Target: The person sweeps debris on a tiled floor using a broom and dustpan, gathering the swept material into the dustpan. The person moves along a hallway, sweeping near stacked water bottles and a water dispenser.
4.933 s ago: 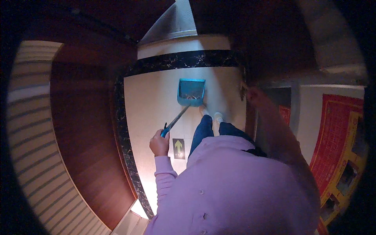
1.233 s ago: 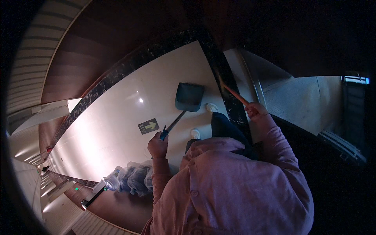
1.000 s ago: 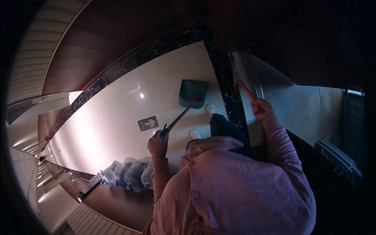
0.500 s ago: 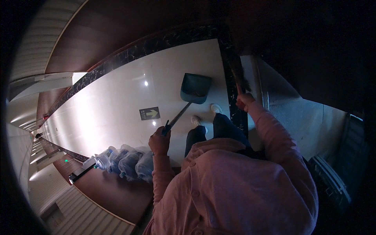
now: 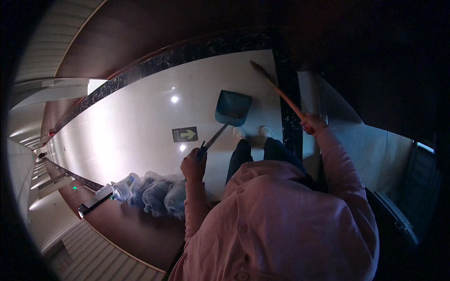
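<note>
Left hand (image 5: 193, 166) grips the handle (image 5: 217, 135). Pan (image 5: 229, 121) is ahead of the shoes (image 5: 239, 133), some debris (image 5: 238, 114) already in it. Broom (image 5: 282, 94) angles out, head beyond the pan, clear of it; right hand (image 5: 313, 124) grips its stick. Part collected; can't tell what's left on the floor (image 5: 145, 107).

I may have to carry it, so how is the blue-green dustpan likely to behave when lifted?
The dustpan will probably stay stiff, since its long handle looks straight and rigid. It seems light: the left hand alone grips it. Tipped forward, it may spill, as its front looks open and apparent debris lies inside.
</note>
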Motion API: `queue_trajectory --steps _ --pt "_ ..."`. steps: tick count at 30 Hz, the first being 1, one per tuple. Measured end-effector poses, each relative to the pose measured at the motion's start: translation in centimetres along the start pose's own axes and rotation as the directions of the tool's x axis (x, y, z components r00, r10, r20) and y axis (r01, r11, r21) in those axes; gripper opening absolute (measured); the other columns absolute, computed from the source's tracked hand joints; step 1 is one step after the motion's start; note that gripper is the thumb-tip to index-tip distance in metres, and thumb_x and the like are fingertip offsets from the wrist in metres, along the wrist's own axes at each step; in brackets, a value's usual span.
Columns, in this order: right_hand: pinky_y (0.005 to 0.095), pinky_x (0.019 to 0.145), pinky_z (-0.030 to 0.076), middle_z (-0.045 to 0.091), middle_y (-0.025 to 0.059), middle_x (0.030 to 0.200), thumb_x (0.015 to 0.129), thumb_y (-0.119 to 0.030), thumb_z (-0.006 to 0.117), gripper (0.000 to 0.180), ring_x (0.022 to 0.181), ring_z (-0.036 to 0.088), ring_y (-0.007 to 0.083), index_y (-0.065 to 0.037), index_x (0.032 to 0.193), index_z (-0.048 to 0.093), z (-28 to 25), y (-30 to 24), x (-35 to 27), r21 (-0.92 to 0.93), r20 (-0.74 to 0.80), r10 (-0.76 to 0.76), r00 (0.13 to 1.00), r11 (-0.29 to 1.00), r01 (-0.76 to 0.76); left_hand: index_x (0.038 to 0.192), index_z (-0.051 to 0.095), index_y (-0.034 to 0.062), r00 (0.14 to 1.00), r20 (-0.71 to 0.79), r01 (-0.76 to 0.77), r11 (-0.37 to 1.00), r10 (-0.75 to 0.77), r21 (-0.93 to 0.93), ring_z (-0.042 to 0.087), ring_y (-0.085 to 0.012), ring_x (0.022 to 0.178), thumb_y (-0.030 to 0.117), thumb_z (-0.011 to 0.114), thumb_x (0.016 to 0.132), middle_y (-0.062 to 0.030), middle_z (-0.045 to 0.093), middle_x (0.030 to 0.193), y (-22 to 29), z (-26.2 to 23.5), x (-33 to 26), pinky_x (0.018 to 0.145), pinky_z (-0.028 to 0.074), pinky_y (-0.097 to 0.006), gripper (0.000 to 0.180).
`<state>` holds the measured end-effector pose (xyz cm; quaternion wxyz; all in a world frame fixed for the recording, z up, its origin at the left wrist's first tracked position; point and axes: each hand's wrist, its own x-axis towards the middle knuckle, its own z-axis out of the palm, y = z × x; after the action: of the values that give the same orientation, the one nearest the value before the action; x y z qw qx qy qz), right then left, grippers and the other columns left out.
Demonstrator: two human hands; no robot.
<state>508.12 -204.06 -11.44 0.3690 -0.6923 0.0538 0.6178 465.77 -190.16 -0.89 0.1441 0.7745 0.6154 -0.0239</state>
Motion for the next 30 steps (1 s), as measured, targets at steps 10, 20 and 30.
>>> queue_trajectory --steps 10,20,30 --pt "0.0377 0.04 0.041 0.052 0.0121 0.065 0.075 -0.01 0.06 0.011 0.047 0.051 0.0222 -0.003 0.081 0.055 10.6 -1.2 10.1 -0.165 -0.138 0.105 0.985 0.978 -0.127 0.083 0.061 0.0155 0.997 0.048 0.052 0.998 -0.054 0.028 0.062 -0.0348 0.067 0.036 0.064 0.073 -0.0123 0.064 0.072 -5.3 -0.8 1.9 0.059 0.05 -0.044 0.023" --pt "0.0298 0.037 0.038 0.049 0.0101 0.063 0.075 -0.007 0.057 0.016 0.046 0.047 0.0174 0.0 0.088 0.051 22.2 2.8 6.1 -0.208 0.151 0.218 0.964 0.961 -0.185 0.079 0.06 0.0143 0.993 0.081 0.08 0.993 -0.087 0.082 0.062 -0.0353 0.066 0.037 0.063 0.074 -0.0128 0.063 0.07 -10.1 -0.4 4.9 0.058 0.049 -0.045 0.023" --pt "0.0175 0.04 0.039 0.051 0.0053 0.07 0.077 -0.008 0.058 0.023 0.05 0.047 0.008 -0.002 0.096 0.047 22.1 -1.7 -0.5 0.217 0.209 0.18 0.961 0.95 -0.225 0.08 0.061 0.0147 0.986 0.093 0.131 0.989 -0.138 0.071 0.061 -0.0366 0.067 0.037 0.061 0.075 -0.0143 0.063 0.07 -13.8 -1.4 5.8 0.059 0.049 -0.046 0.023"
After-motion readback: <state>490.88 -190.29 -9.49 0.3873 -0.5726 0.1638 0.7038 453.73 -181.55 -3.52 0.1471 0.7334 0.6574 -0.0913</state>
